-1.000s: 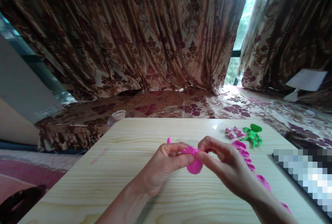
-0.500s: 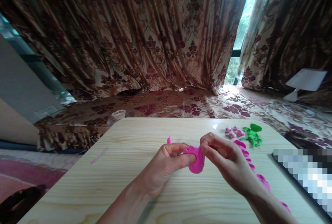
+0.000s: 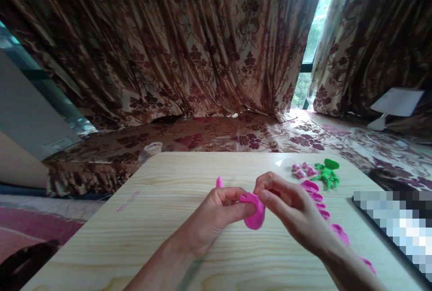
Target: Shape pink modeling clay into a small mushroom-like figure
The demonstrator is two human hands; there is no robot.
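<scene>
A flattened piece of pink modelling clay (image 3: 255, 219) with an uneven upper edge is held above the table. My left hand (image 3: 221, 210) grips it from the left, thumb across its face and fingers behind. The thumb and forefinger of my right hand (image 3: 286, 205) pinch its upper right edge. Just beyond my left hand, a pointed pink clay piece (image 3: 219, 182) shows, its lower part hidden. Several pink clay petal shapes (image 3: 309, 186) form a row beside my right forearm, which partly covers them.
On the light wooden table (image 3: 189, 169), green clay pieces (image 3: 328, 176) and small pink-and-white balls (image 3: 300, 173) lie at the far right. A thin pink strip (image 3: 128, 201) is at the left. A blurred-out dark-edged device (image 3: 394, 232) borders the right side. A clear container (image 3: 151, 149) stands behind the table.
My right thumb and forefinger have shifted slightly left along the clay's upper edge. My left hand keeps its grip, and the clay sits a little lower. The view has moved slightly.
</scene>
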